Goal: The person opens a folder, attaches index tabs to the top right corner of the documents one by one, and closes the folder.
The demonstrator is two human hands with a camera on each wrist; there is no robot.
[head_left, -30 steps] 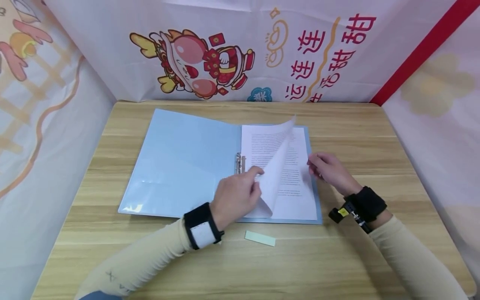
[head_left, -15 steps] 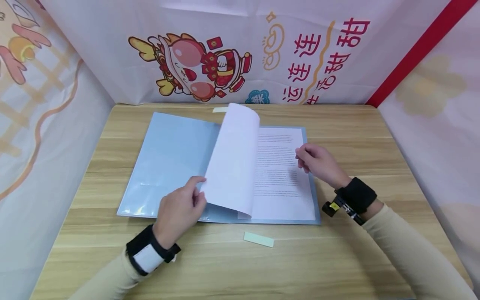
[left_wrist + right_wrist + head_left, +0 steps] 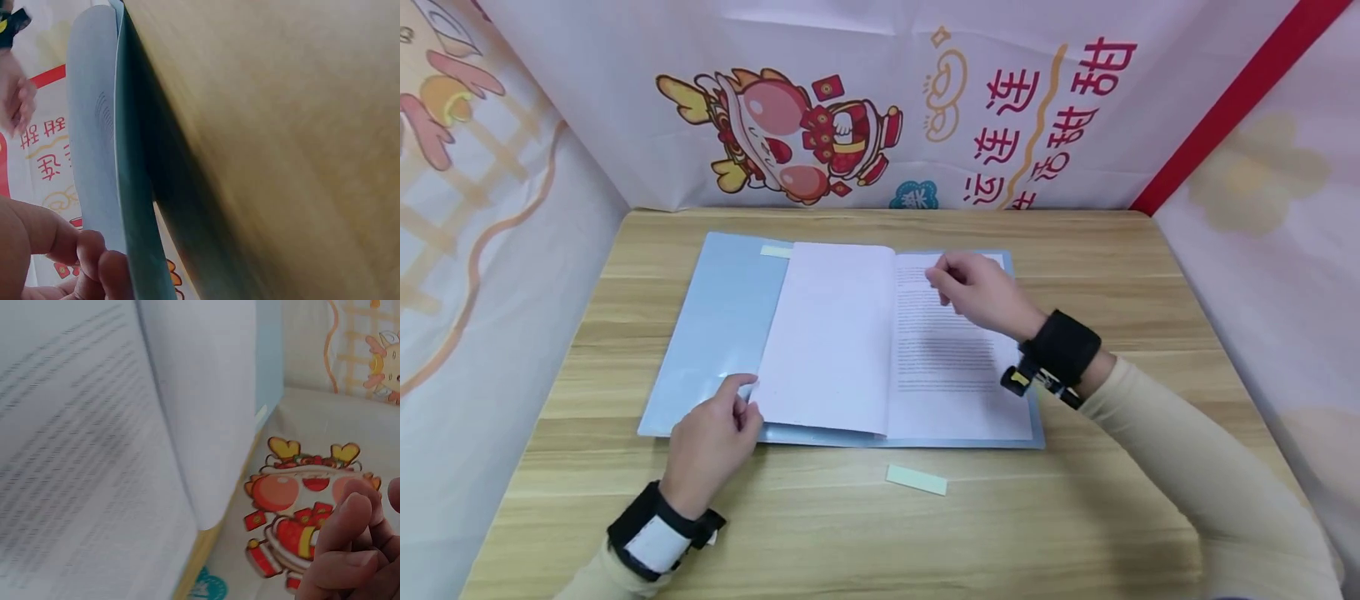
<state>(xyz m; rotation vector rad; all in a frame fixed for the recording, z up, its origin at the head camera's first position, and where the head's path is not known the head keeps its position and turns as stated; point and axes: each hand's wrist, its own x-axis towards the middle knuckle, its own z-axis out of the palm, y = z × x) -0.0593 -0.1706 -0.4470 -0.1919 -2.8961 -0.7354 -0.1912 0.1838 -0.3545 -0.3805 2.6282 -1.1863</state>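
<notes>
A light blue ring binder (image 3: 730, 292) lies spread on the table, its front cover to the left. My left hand (image 3: 713, 442) pinches the lower outer corner of a turned sheet of paper (image 3: 831, 333), which lies over the cover with its blank side up. In the left wrist view, the fingertips (image 3: 94, 250) meet at the paper's edge. A pale green tab (image 3: 775, 252) sticks out from the sheet's upper left. My right hand (image 3: 981, 292), loosely curled and holding nothing, hovers over the printed page (image 3: 955, 408) on the right. The turned sheet hides the binder's metal rings.
A pale green strip (image 3: 917, 480) lies on the wooden table (image 3: 1000, 533) in front of the binder. Behind the table hangs a white printed cloth (image 3: 850, 33) with a cartoon figure, and more cloth hangs at both sides.
My left hand has carried the sheet leftward, from the right side over onto the cover, and the tab has come along. My right hand has moved left and away over the printed page.
</notes>
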